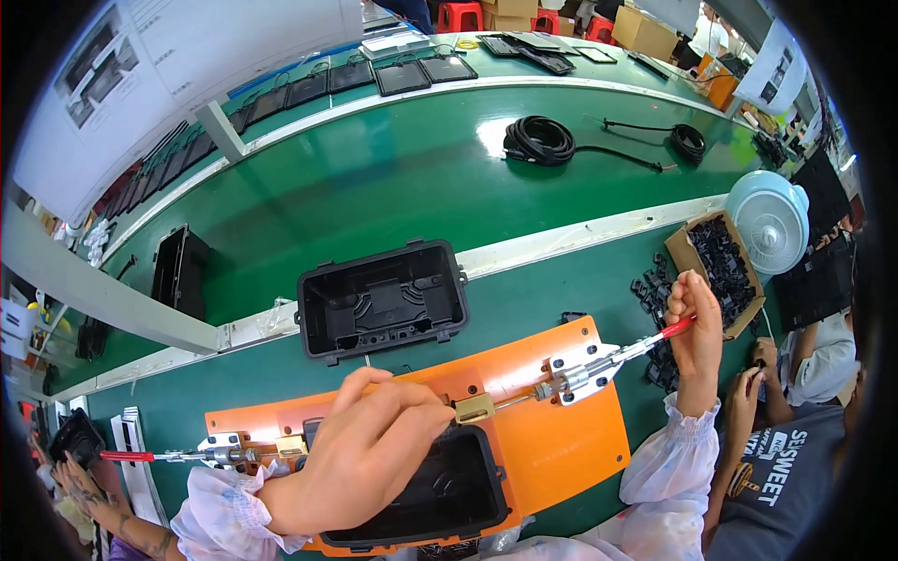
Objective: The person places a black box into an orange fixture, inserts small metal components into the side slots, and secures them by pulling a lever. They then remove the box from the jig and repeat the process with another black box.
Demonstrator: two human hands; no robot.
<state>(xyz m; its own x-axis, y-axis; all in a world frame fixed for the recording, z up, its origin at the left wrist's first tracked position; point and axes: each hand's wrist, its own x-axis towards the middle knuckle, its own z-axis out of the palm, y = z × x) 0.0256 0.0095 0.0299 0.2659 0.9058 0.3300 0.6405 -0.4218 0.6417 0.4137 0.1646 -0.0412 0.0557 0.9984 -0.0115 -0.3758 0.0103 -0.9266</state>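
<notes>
My left hand (360, 449) rests on the rim of a black plastic housing (440, 496) seated in an orange fixture plate (561, 439), fingertips near a small brass block (475, 409). My right hand (694, 323) grips the red-tipped handle (675, 328) of the right toggle clamp (585, 369) bolted to the plate. A second toggle clamp (220, 455) with a red handle sits at the plate's left end. Another open black housing (383, 299) lies on the green table just beyond the plate.
A cardboard box of small black parts (718, 266) and loose black parts (650, 285) sit at right, beside a pale blue fan (772, 220). Coiled black cables (541, 140) lie on the green conveyor belt. Another person sits at right (795, 439); a third person's hand at lower left (79, 472).
</notes>
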